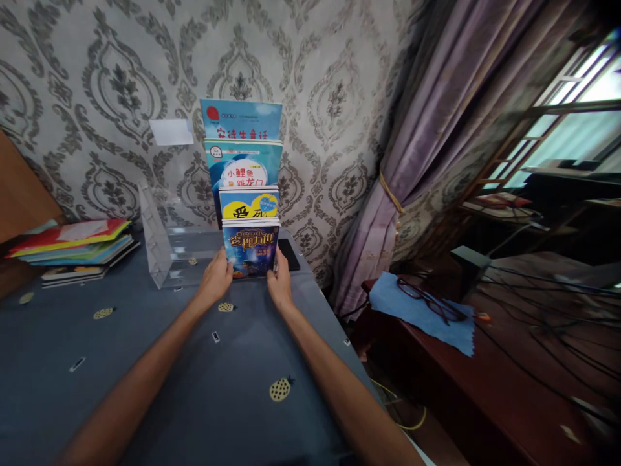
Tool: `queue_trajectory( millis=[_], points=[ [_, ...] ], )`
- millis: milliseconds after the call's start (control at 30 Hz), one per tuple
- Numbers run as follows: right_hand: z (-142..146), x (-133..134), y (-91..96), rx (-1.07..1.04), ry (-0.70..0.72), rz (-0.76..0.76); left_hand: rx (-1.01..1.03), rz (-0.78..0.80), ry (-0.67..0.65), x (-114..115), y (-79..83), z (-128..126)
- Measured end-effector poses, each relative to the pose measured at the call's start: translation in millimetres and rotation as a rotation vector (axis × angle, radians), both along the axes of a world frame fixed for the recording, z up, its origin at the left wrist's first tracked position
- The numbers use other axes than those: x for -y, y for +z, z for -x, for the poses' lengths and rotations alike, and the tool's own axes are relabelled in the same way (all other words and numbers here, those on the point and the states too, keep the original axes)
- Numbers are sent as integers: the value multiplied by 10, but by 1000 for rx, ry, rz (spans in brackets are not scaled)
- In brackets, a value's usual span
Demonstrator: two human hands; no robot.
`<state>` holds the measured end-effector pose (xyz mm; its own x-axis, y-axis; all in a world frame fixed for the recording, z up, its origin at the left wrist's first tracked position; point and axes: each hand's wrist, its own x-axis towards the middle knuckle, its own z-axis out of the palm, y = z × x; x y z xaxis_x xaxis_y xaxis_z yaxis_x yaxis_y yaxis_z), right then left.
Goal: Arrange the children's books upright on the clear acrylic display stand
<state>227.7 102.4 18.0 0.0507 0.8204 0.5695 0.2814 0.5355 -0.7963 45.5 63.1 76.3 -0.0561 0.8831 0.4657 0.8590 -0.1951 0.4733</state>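
Both my hands grip the sides of a dark blue book at the front of a stepped clear plastic stand. My left hand is closed on its left edge, and my right hand on its lower right edge. Behind it, each one higher, stand a yellow and white book, a teal book and a light blue book. All are upright with covers facing me. The stand's left part holds no books.
Left of the stand lies a pile of books and folders. A black phone-like object is partly hidden behind my right hand. To the right, a dark red table bears glasses on a blue cloth, with several cables. A purple curtain hangs by the wall.
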Motion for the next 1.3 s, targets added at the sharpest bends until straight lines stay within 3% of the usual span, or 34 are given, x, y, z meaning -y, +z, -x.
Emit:
queue_trajectory(
  millis=[667, 900, 1100, 1300],
  points=[
    [19, -36, -37, -23, -24, -7, 6, 5, 33, -3, -39, -25],
    [-4, -13, -7, 5, -18, -6, 57, -24, -27, -8, -36, -1],
    [-14, -32, 95, -19, -21, 6, 137, -143, -32, -48, 122, 28],
    [-5, -170, 311, -53, -15, -20, 153, -208, -86, -98, 357, 11]
  ],
)
